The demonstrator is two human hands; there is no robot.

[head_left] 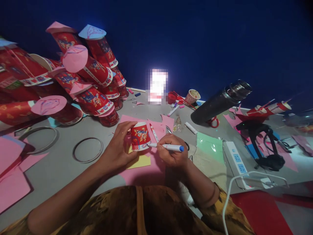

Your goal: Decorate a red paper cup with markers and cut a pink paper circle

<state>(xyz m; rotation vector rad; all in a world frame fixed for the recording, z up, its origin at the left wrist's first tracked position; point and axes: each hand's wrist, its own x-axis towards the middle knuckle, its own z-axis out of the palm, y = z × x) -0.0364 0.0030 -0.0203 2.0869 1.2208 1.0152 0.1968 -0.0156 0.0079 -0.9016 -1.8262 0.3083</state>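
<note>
Between the fingers and thumb of my left hand [119, 143] is a red paper cup [140, 135] with a printed cartoon pattern and white bands. My right hand [172, 150] grips a white marker [171, 147] with a blue end; its tip meets the cup's lower right side. Pink paper [154, 166] lies under both hands, and a yellow sheet [140, 162] sits beneath the cup. A red-and-white marker [154, 131] rests on the pink paper just behind my right hand. Part of a scissors-like metal item there is hidden by that hand.
Stacked red paper cups [95, 99] with paper tops rise at the left. Near them lies a metal ring [88, 149]. A dark thermos [220, 102] leans at the right, by a green sheet [210, 147], a power strip [237, 163] and a black strapped device [261, 145]. A bright screen [158, 86] stands behind.
</note>
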